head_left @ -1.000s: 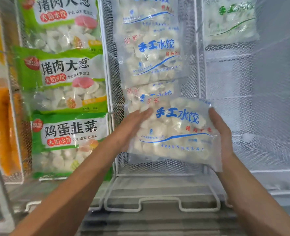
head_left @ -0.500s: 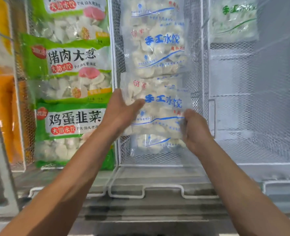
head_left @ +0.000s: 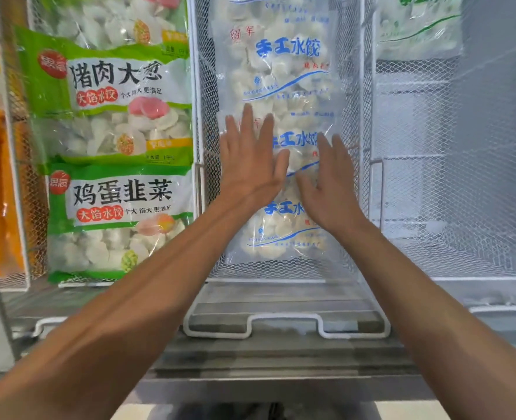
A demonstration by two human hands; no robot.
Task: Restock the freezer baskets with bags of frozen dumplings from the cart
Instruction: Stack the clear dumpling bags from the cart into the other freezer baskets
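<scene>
We look down into a chest freezer divided by white wire-mesh baskets. In the middle basket [head_left: 360, 122] clear bags of dumplings with blue lettering lie in an overlapping row; the nearest bag [head_left: 281, 234] lies near the front wall of the basket, and the next bag [head_left: 299, 147] overlaps the one behind it. The left hand [head_left: 250, 165] lies flat with straight fingers spread on the upper left part of that second bag, and the right hand [head_left: 326, 183] lies flat beside it, fingers straight and close together, across the seam between the two nearest bags; neither hand curls round anything. We judge this to be a pressing or smoothing step that settles the bags into place. The basket to the left holds green-labelled dumpling bags [head_left: 120, 213], and the right basket [head_left: 447, 177] shows bare mesh with one green-lettered clear bag [head_left: 417, 28] at its far end. The cart is out of view. We expect such a bag to be fairly heavy, lumpy and loosely stiff, its film slick with frost and liable to split on wire; it is best taken by both short edges or supported from beneath.
</scene>
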